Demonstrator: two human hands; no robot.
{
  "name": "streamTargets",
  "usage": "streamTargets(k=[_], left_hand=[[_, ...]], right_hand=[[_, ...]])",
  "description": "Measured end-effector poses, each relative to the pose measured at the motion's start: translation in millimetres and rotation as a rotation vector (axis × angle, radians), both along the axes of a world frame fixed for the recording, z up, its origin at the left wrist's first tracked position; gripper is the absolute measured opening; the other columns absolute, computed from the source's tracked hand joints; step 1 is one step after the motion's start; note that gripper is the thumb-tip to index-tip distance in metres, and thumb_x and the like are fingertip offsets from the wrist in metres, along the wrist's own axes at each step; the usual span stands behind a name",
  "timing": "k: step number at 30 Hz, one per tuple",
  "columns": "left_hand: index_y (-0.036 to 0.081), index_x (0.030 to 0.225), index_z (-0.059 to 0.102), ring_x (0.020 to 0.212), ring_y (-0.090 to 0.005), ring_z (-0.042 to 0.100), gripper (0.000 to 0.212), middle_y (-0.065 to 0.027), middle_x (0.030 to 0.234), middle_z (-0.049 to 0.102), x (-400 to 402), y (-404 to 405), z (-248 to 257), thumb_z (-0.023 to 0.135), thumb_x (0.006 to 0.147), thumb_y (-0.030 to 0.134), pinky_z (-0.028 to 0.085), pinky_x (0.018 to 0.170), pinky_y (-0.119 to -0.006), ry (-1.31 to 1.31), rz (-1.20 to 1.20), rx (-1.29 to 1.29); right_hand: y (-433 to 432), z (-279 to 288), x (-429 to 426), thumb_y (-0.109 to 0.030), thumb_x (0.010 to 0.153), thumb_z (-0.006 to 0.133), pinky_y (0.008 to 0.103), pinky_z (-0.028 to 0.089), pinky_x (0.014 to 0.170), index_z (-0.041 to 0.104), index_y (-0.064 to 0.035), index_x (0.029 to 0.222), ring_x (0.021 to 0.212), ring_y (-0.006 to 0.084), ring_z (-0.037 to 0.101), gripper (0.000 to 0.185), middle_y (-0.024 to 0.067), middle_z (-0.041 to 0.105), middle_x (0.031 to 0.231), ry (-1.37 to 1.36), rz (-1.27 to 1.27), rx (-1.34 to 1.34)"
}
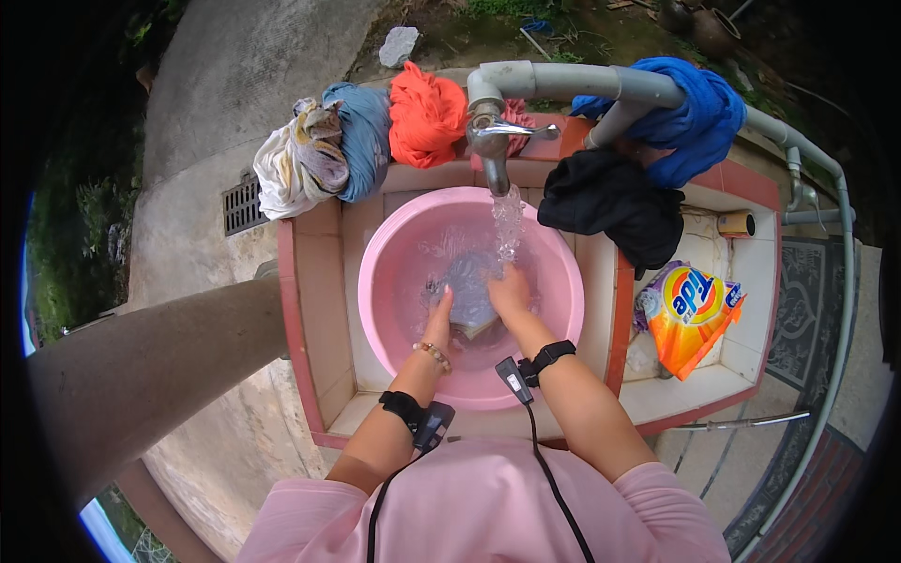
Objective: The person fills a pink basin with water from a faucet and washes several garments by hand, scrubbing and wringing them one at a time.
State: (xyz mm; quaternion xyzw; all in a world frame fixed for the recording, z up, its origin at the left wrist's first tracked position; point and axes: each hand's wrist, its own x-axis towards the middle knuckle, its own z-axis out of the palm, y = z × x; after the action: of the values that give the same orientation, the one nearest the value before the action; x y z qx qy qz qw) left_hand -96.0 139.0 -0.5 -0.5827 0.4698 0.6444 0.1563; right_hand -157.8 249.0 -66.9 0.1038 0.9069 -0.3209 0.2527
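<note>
Water pours from a metal tap (497, 151) into a pink plastic basin (380, 338) that stands in a tiled sink. Under the water lies a grey-blue item (467, 288), probably cloth, with a pale lower edge; ripples blur its shape. My left hand (440, 313) grips its left side, thumb on top and the other fingers hidden. On the opposite side, just below the stream, my right hand (508, 290) has hold of it with curled fingers.
Along the back ledge sit bundled white (285, 176), blue-grey (362, 141) and orange (426, 116) cloths. A black cloth (609, 200) drapes over the divider, and a blue one (693, 119) hangs on the pipe (563, 81). The right compartment holds a Tide detergent bag (693, 317).
</note>
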Motion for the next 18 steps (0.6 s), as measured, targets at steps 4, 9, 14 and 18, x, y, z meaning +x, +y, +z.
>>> streamTargets(k=[4,9,14,18], left_hand=[[0.015,0.117,0.047,0.105,-0.0257,0.049,0.056,-0.0102,0.116,0.048,23.1,-13.3,-48.1,0.046,0.078,0.054,0.040,0.087,-0.041,0.270,0.282,0.682],[0.005,0.105,0.054,0.085,-0.0215,0.057,0.047,-0.0105,0.095,0.059,20.1,-15.5,-67.8,0.050,0.081,0.045,0.046,0.076,-0.035,0.370,-0.001,0.526],[-0.002,0.114,0.046,0.087,-0.0236,0.057,0.050,-0.0139,0.099,0.058,-7.8,-39.4,-19.5,0.055,0.080,0.034,0.044,0.077,-0.032,0.288,-0.261,0.034],[0.008,0.133,0.021,0.117,-0.0398,0.033,0.092,-0.0278,0.130,0.028,-4.0,-52.4,-19.6,0.068,0.064,0.047,0.031,0.094,-0.043,0.242,-0.846,-0.789]], right_hand=[[-21.3,72.8,39.2,-0.036,0.073,0.061,0.0399,0.041,0.072,0.055,-0.0006,0.090,0.086,0.0337,0.053,0.039,0.0187,0.054,0.093,0.213,0.099,-0.326],[-28.6,77.4,49.6,-0.037,0.075,0.060,0.0403,0.043,0.066,0.055,-0.0015,0.088,0.078,0.0351,0.054,0.038,0.0184,0.055,0.087,0.308,0.144,-0.393],[-16.4,53.4,20.7,-0.042,0.077,0.056,0.0435,0.043,0.065,0.053,-0.0004,0.091,0.073,0.0397,0.055,0.044,0.0230,0.057,0.081,0.224,0.116,-0.244],[-11.3,22.7,10.6,-0.045,0.075,0.056,0.0444,0.043,0.072,0.050,0.0017,0.099,0.081,0.0403,0.055,0.053,0.0238,0.057,0.089,0.331,0.039,0.034]])
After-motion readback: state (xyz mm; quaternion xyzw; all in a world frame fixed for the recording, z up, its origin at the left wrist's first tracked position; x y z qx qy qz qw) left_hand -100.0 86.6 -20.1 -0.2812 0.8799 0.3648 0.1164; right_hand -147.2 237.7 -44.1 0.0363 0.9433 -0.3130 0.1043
